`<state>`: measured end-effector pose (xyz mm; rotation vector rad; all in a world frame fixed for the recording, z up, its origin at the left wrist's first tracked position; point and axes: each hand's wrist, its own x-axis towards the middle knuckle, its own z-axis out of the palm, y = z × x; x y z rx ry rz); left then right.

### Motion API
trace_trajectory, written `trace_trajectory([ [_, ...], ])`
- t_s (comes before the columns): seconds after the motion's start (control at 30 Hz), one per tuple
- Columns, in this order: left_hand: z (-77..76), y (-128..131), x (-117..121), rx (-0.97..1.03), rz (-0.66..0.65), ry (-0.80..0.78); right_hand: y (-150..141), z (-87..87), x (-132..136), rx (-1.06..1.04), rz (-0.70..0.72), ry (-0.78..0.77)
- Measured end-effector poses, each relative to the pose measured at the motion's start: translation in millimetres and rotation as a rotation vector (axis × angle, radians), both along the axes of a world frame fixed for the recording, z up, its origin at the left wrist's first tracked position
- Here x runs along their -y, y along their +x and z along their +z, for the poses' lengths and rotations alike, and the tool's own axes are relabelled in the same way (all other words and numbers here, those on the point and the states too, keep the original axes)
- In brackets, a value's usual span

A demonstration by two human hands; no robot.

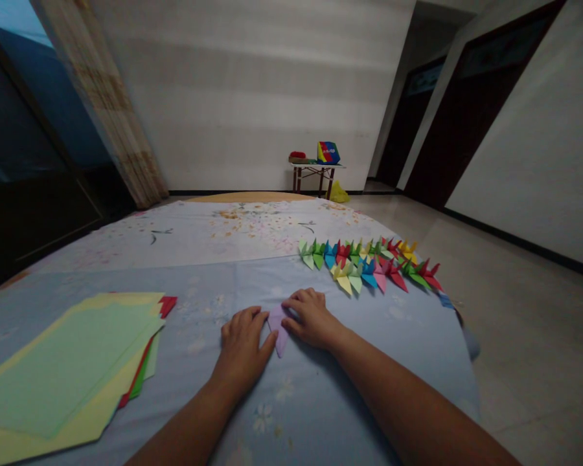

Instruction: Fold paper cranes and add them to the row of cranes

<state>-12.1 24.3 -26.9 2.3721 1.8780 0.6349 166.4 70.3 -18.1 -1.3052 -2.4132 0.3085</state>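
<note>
A small folded piece of purple paper [278, 329] lies on the blue cloth between my hands, its narrow tip pointing toward me. My left hand [245, 340] rests at its left side, thumb and forefinger on the edge. From the right, my right hand [311, 317] holds the other edge, thumb and forefinger touching the paper and the other fingers curled. Several folded paper cranes [369, 275] in green, red, blue, yellow and pink stand in two rows beyond my right hand. Left of my hands lies a stack of coloured paper sheets [78, 362], pale green and yellow on top.
A floral cloth covers the round table [189, 226]. By the far wall stands a small side table [315, 167] bearing a colourful box [328, 153] and a red item. Near its legs is a yellow plastic bag [339, 192]. A curtain [111, 110] hangs at the left.
</note>
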Motion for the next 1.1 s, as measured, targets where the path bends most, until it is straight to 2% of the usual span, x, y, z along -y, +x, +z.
trace_trajectory([
  [0.13, 2.6, 1, 2, 0.002, -0.006, -0.007, -2, -0.3, 0, -0.043, 0.015, -0.029],
  [0.37, 10.7, 1, 1, 0.214, -0.002, -0.066, -2, 2.3, 1, -0.250, 0.087, -0.148],
  [0.47, 15.4, 1, -1, 0.441, -0.007, -0.144, -3, 5.5, 1, -0.427, 0.138, -0.242],
  [0.57, 18.1, 1, -4, 0.731, -0.097, -0.274, -6, 8.6, 1, -0.569, 0.145, -0.279],
  [0.63, 18.8, 0, -6, 0.859, -0.160, -0.332, -6, 9.0, 1, -0.625, 0.140, -0.287],
  [0.7, 19.1, 0, -7, 0.937, -0.171, -0.344, -6, 7.3, -1, -0.673, 0.133, -0.303],
  [0.9, 21.0, 0, -8, 1.031, -0.080, -0.346, -4, -2.2, -6, -0.819, 0.098, -0.498],
  [1.1, 23.8, 2, -6, 1.084, -0.063, -0.379, -7, -0.9, -4, -0.962, 0.131, -0.635],
])
